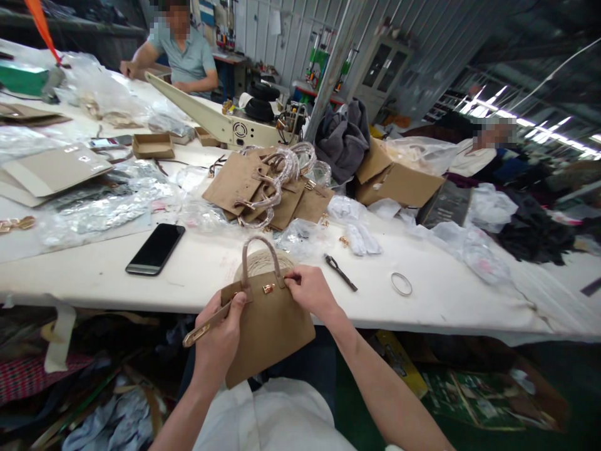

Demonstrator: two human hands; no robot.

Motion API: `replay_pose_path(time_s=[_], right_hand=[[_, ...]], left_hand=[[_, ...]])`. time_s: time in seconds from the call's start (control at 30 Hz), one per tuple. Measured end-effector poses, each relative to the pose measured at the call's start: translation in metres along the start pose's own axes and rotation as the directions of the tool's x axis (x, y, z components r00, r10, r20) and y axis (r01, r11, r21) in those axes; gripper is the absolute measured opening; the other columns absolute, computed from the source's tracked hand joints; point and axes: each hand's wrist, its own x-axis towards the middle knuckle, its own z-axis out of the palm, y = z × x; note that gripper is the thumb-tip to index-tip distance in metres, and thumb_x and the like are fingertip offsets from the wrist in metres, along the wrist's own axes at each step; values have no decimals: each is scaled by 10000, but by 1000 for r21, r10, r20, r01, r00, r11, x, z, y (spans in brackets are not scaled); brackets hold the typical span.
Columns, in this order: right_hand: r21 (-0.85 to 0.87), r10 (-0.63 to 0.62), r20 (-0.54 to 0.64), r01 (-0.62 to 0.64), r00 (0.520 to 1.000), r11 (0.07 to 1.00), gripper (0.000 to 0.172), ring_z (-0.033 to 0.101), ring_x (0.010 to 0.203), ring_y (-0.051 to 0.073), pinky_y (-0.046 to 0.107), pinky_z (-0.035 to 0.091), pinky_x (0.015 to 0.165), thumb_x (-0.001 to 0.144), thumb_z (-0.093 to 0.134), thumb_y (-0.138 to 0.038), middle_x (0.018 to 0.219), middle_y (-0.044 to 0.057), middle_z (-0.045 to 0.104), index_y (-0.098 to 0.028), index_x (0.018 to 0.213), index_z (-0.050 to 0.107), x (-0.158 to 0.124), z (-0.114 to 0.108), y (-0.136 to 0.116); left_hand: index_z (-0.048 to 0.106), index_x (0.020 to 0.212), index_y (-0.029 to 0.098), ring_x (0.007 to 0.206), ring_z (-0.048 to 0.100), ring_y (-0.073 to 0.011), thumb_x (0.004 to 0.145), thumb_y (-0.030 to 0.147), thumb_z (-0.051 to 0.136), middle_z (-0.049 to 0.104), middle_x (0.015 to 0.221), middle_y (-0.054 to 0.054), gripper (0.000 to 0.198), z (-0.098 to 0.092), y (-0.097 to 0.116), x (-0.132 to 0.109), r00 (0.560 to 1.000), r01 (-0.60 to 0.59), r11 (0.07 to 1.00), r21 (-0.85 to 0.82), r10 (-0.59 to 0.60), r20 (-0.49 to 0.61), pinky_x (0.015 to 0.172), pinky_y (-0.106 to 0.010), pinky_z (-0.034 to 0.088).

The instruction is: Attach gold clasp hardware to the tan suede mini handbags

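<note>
A tan handbag panel (277, 326) with one wrapped handle (261, 243) and a small gold clasp (268, 289) is held tilted at the table's front edge. My left hand (220, 332) is closed around its left side, the thumb pressing near the handle's base. A strap with a gold metal end (195, 335) sticks out to the left of that hand. My right hand (310, 288) pinches the panel's upper right corner by the other handle base; anything small between its fingertips is hidden. Behind the panel lies a round cream roll (282, 257).
Several tan bag panels with wrapped handles (239, 181) are piled behind. A black phone (156, 249) lies left, a dark tool (340, 272) and a ring (401, 284) right. Farther back are a cream machine (235, 128), a cardboard box (399, 181) and a seated person (183, 56).
</note>
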Motion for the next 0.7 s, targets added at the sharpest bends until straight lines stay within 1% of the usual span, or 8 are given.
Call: replay_pose_path(time_s=[0.13,0.23,0.33,0.4,0.47,0.53,0.6,0.7], right_hand=[[-3,-45,-110,45,993,999,170,766,923,250,357,588,878,957,702,-182,968,53,830,-255,971,855,-13,11,3],[-52,-76,-124,70,989,996,196,743,1002,262,371,580,927,1001,669,-210,1016,78,805,-264,1015,857,-18,13,5],[74,-44,-145,55,988,996,202,720,915,229,347,585,887,1000,723,-328,1001,67,762,-262,1144,849,-23,12,12],[204,100,-235,-51,967,978,533,665,766,189,320,589,762,921,816,-460,1028,48,725,-246,1403,740,-31,11,22],[302,296,-346,-193,890,934,977,606,701,168,315,580,682,794,899,-551,1141,62,703,-215,1628,516,-42,10,32],[356,424,-380,-294,822,887,1194,622,763,185,332,593,713,707,939,-594,1268,110,689,-183,1691,399,-52,8,36],[382,445,-286,-324,849,865,1154,672,898,233,357,607,800,677,951,-616,1315,142,704,-161,1634,494,-57,6,32],[456,311,-62,-251,948,854,856,719,1108,306,400,612,950,740,925,-597,1319,123,760,-199,1460,688,-54,0,14]], left_hand=[[773,991,214,899,684,-306,985,631,715,773,935,-72,421,1,-9,3,1000,26,1000,-12,-26,17,810,-349,512],[791,1066,200,955,704,-323,951,666,756,787,991,-92,481,3,-18,4,995,96,991,-92,-95,10,827,-354,542],[795,1151,180,995,714,-339,893,692,817,799,1046,-111,574,-1,-25,6,984,178,966,-187,-175,36,823,-359,571],[789,1199,172,1033,721,-347,855,684,865,802,1094,-119,622,-6,-30,7,971,237,936,-261,-220,91,840,-362,589],[780,1245,174,1075,726,-347,830,656,905,801,1155,-121,648,-12,-35,8,954,299,888,-351,-264,143,872,-362,601],[771,1273,179,1107,728,-342,816,629,928,797,1199,-119,660,-15,-39,9,935,354,827,-436,-300,190,896,-359,608],[770,1278,172,1118,732,-342,805,619,940,797,1204,-121,672,-13,-39,11,922,385,788,-481,-311,229,904,-362,614],[781,1244,151,1081,741,-351,795,640,939,807,1143,-127,682,-6,-29,11,923,378,808,-452,-293,248,882,-373,624]])
